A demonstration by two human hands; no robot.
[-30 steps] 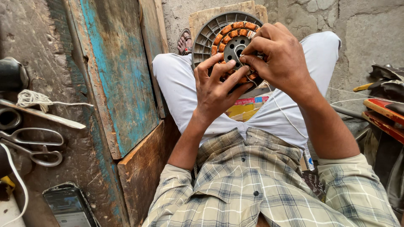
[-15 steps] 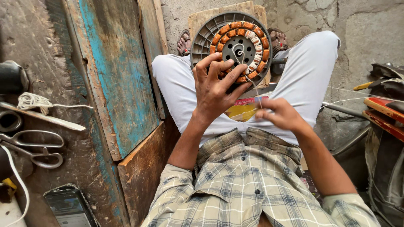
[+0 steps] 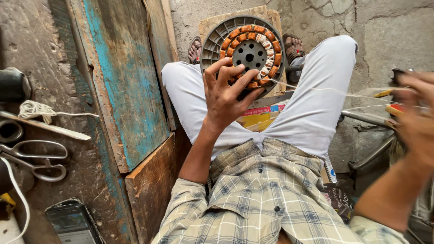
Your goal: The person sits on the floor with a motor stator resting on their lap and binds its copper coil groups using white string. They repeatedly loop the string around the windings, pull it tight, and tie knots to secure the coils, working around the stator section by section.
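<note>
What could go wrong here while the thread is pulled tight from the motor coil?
1. The thin thread runs taut from the round stator to the blurred right hand; a hard pull may snap it.
2. Only the left hand steadies the stator, so it could tip off the wooden board.
3. The thread might cut into the fingers.
</note>
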